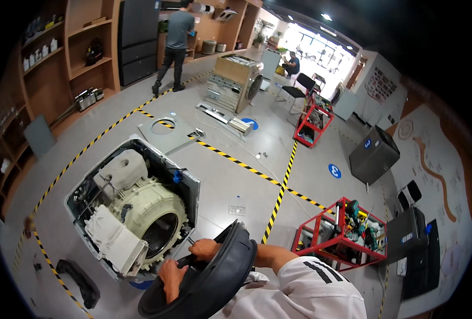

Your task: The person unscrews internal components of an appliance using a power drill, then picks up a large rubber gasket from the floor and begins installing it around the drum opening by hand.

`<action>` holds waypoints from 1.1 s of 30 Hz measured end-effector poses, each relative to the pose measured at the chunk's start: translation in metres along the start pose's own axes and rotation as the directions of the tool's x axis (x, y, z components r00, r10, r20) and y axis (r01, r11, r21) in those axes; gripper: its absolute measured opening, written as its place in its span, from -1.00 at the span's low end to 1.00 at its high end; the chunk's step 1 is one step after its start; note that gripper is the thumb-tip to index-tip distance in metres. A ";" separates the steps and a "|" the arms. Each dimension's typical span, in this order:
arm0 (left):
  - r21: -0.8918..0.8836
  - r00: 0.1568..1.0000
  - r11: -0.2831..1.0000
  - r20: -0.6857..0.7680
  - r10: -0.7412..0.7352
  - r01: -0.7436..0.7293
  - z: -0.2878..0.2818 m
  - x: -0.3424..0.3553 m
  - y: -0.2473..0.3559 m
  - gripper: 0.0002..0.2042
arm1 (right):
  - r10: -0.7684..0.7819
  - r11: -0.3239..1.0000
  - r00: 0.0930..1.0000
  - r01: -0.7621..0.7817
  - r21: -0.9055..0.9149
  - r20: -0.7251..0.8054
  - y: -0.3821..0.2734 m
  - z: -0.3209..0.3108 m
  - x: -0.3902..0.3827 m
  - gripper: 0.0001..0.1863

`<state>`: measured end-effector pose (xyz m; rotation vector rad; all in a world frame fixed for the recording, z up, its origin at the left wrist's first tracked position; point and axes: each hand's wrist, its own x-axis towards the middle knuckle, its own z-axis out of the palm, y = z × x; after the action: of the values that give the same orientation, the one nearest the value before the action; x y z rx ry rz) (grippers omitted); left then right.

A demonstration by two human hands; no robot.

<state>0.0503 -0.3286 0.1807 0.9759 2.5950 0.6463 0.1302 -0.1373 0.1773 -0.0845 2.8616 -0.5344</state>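
I hold a large black rubber door gasket point(236, 266), a ring tilted up in front of my body. My left hand point(173, 276) is at its inner rim, fingers curled on the far-left side. My right hand point(205, 249) reaches in across the ring and grips its inner edge; the gasket hides part of that forearm. Just ahead stands an opened washing machine point(190, 194) without its front panel. Its pale plastic tub point(175, 194) and the dark drum point(160, 234) show inside. The gasket is apart from the tub's opening.
A curved black part point(79, 282) lies on the floor at the left. A red tool cart point(321, 245) with power tools stands at the right. Beyond the machine lies a metal panel point(167, 131) with a round hole. Another person point(177, 40) walks near the shelves; one crouches point(292, 64) farther back.
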 end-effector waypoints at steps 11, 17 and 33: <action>-0.089 0.976 0.990 -0.198 0.091 -0.110 0.004 -0.004 -0.016 -0.73 | 0.021 0.999 0.991 -0.016 -0.040 0.131 -0.016 -0.033 0.022 -0.60; -0.144 0.963 0.974 -0.232 0.139 -0.176 0.014 -0.005 -0.013 -0.78 | 0.025 0.992 0.980 0.000 -0.127 0.198 -0.004 -0.020 0.027 -0.62; -0.165 0.988 0.975 -0.018 -0.156 0.151 0.091 0.020 -0.010 -0.74 | -0.248 0.962 0.961 0.230 0.146 0.122 0.085 0.063 0.050 -0.77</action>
<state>0.0679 -0.2940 0.0949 0.7120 2.5644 0.8227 0.0952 -0.0850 0.0783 -0.4339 2.6873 -0.7297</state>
